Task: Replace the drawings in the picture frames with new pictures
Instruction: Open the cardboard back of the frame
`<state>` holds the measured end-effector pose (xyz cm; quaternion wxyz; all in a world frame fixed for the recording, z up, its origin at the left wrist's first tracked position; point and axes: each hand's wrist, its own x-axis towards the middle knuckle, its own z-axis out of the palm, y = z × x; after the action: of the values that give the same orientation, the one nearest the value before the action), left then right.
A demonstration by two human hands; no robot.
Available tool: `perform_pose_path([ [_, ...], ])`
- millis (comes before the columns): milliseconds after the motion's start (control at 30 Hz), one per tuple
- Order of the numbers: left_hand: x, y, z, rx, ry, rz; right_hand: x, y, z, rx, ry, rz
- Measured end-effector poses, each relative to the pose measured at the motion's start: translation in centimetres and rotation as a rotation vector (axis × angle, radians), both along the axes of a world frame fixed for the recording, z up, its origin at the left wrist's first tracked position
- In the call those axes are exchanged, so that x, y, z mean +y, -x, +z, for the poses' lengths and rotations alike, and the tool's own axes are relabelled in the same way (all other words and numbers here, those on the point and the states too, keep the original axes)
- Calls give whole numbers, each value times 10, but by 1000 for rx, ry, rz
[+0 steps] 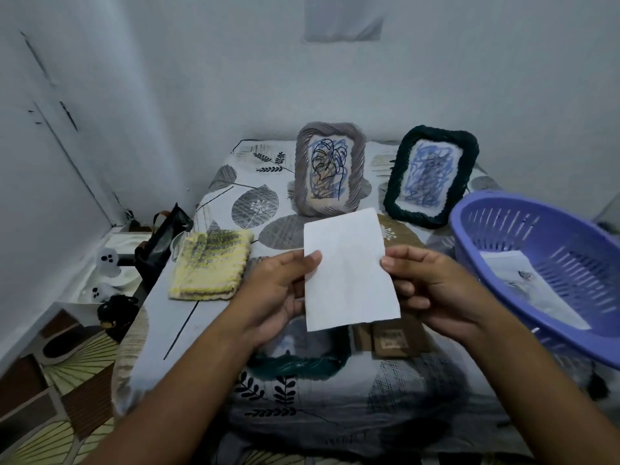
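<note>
Two hands, we pinch one white sheet (349, 270) between us: left hand (278, 297), right hand (432, 290) at its side edges | thin, limp, creasable paper, best held by edges | beyond hands: grey rope frame (330, 169), dark green frame (432, 176), scribbled drawings inside | right: lilac slotted basket (550, 263)

We are in a home, in a small room with plain white walls (436, 78). In the middle of the frame stands a low table under a leaf-printed cloth (255, 203), with a knitted yellow cloth (209, 263) on it. At the right edge we see a purple plastic basket (536, 263). At the lower left lie a patterned floor mat (57, 397) and small household things.
</note>
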<state>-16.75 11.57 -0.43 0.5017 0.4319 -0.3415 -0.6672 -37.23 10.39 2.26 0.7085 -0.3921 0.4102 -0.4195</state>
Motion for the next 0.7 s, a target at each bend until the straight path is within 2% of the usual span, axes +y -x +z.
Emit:
perform_pose_path([
  [100,-8,12,3,73,-13,-38,6,16,11,153,115,-98],
  [267,-22,44,1,72,-39,-41,10,55,28,810,695,-433],
  [333,-29,61,2,2,-57,-20,7,73,30,1034,779,-478],
  [400,-35,79,-1,-110,-66,-4,3,90,28,1193,696,-413],
  [467,-41,95,-6,-197,-69,8,2,100,22,1261,544,-272],
  [567,-47,115,-16,-264,-65,36,2,106,17,1213,371,-120],
  [700,-51,130,-24,-304,-68,61,-4,110,15,1172,316,-13],
])
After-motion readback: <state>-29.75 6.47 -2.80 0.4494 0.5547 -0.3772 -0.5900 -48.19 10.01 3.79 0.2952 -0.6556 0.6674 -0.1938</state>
